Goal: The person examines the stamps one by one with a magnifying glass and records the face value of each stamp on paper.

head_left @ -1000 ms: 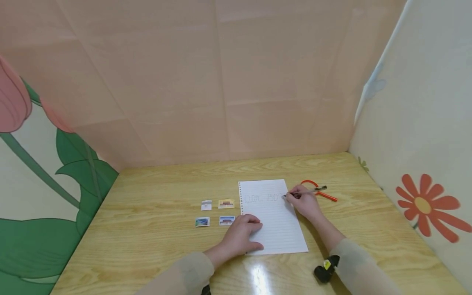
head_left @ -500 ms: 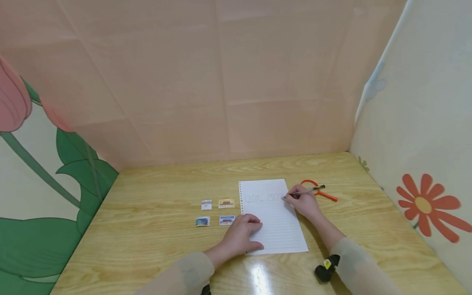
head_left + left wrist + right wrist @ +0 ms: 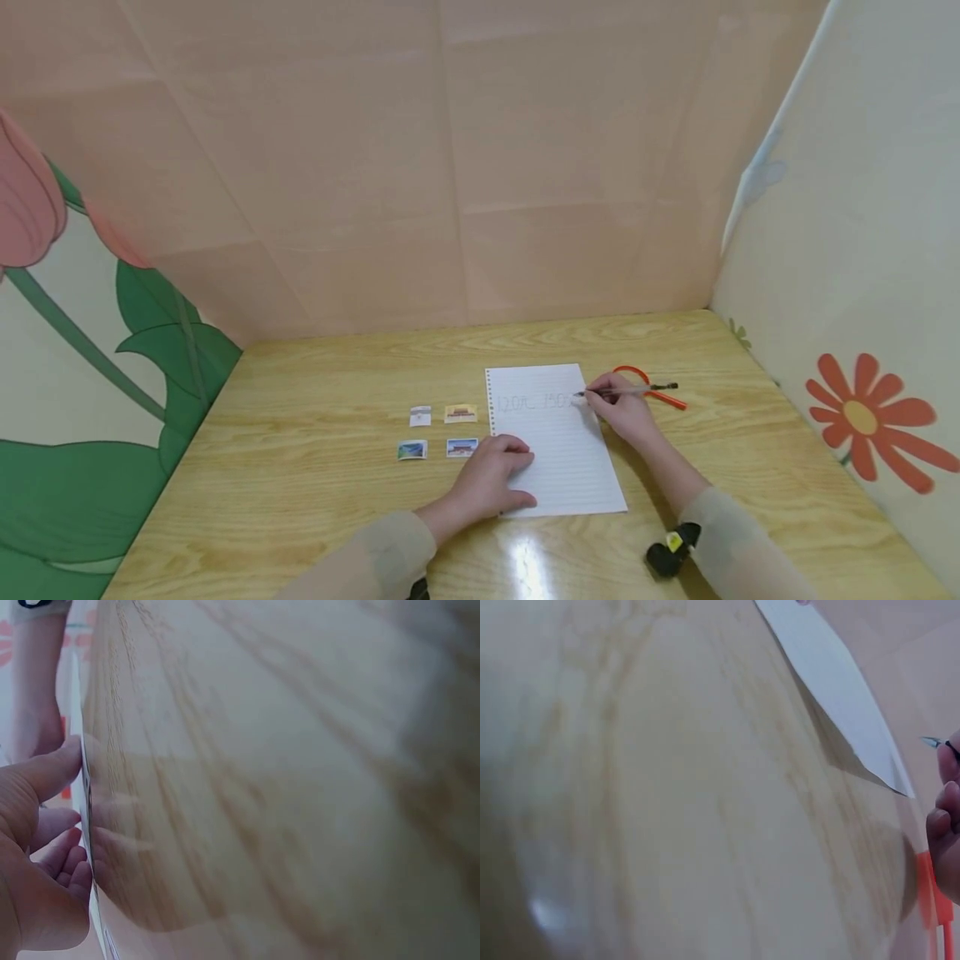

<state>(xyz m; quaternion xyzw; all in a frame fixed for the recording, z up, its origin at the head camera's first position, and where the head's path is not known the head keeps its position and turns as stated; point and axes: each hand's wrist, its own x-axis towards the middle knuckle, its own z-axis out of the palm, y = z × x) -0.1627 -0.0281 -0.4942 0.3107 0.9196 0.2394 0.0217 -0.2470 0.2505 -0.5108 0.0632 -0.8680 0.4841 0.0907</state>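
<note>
A sheet of lined paper [image 3: 558, 467] lies on the table, with a row of holes along its left edge and handwriting, "120" and "150" among it, near the top. My left hand [image 3: 491, 477] rests on the paper's left edge, its fingers bent loosely and thumb spread. In my right hand [image 3: 621, 408] I pinch a pen [image 3: 633, 389] above the paper's upper right edge. In the right wrist view the silvery pen tip [image 3: 931, 742] appears raised off the paper. Several small printed pictures like postage stamps [image 3: 461, 414] lie left of the sheet.
Behind my right hand lies a red ring with a straight handle [image 3: 667, 402], like a magnifying glass, partly hidden. A pinkish sheet [image 3: 450, 167] covers the wall at the back. A flowered wall [image 3: 858, 417] stands along the table's right side.
My right hand has shifted slightly up and right, and the pen now lies flatter, its tip raised from the writing. Another character follows "150". My left hand stays still.
</note>
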